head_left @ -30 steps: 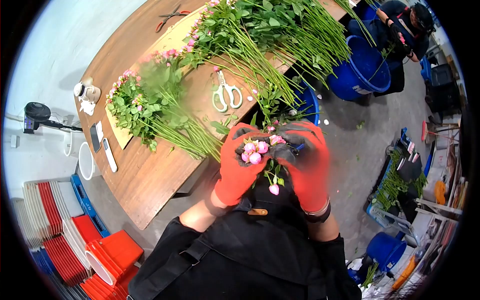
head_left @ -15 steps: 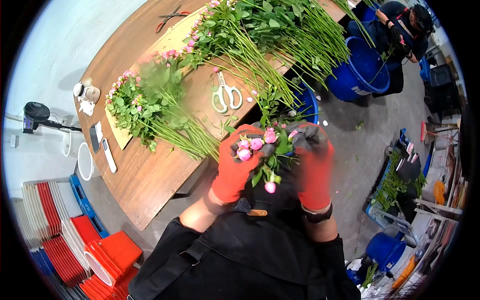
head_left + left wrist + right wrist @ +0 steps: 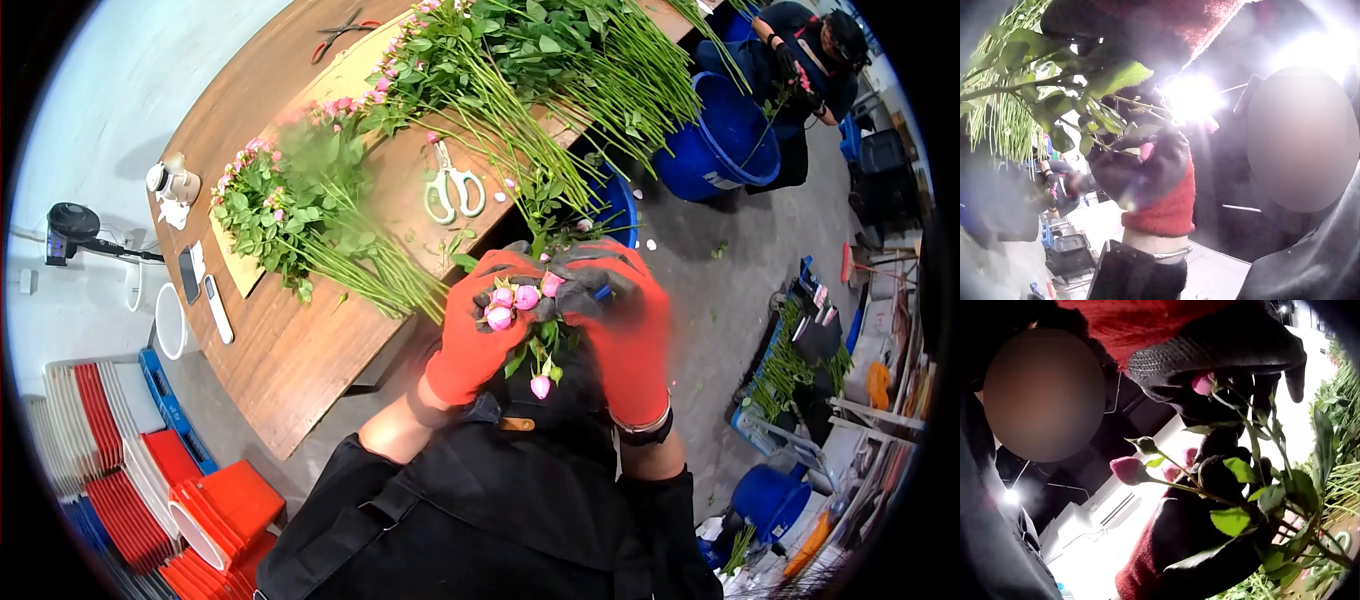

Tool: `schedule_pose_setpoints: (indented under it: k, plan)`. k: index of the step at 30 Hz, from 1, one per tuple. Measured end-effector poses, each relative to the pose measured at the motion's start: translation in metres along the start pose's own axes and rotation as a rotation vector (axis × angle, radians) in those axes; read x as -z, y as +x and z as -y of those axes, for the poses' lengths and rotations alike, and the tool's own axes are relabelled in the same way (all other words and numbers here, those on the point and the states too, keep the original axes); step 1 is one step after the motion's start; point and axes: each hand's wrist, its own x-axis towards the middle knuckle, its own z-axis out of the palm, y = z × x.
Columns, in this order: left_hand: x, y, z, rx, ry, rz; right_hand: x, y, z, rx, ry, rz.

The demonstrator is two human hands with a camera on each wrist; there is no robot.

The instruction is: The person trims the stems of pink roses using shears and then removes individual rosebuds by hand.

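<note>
In red gloves with dark palms, both hands meet in front of the chest around a leafy rose stem. My left hand grips the stem just below several pink rose heads. Beside it, my right hand has its fingers bent at the blooms and upper stem; a small blue item shows at its fingers. A pink bud hangs below the hands. The right wrist view shows that bud and leaves close up. Leaves cross the left wrist view, with the right hand behind them.
Rose bundles lie across the wooden table, near white-handled scissors, red-handled pliers and a phone. Blue buckets stand beyond the table's right edge, close to another person. Orange crates are at lower left.
The right hand moved away from the left, then came back against the blooms. The rose heads shifted slightly, and the hanging bud swung a little. The other person's hands moved at the far right.
</note>
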Motion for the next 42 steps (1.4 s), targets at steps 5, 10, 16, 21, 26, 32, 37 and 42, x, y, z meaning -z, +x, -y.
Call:
schedule_pose_setpoints:
  k: [5,10,16,21,26,32,37,42]
  plan:
    - [0.002,0.004,0.001,0.008,-0.064,0.093,-0.001,-0.003,-0.004,-0.084,0.205,-0.007]
    - [0.004,0.008,0.005,-0.058,-0.061,0.170,0.013,0.003,-0.022,-0.149,0.279,0.040]
    - [0.005,0.008,0.002,-0.027,0.025,0.158,0.034,0.015,-0.002,0.176,-0.206,0.061]
    - [0.004,0.011,0.006,-0.192,0.140,0.237,0.042,0.020,0.019,0.399,-0.527,0.244]
    - [0.005,0.009,0.003,-0.171,0.255,0.307,0.049,0.023,0.012,0.419,-0.593,0.407]
    - [0.004,0.004,0.006,-0.233,0.378,0.420,0.058,0.022,-0.014,0.235,-0.311,0.541]
    - [0.008,0.010,0.008,-0.291,0.287,0.470,0.058,0.022,-0.013,-0.105,-0.080,0.604]
    - [0.008,0.012,-0.009,-0.153,0.216,0.377,0.049,0.016,-0.041,-0.018,-0.199,0.372]
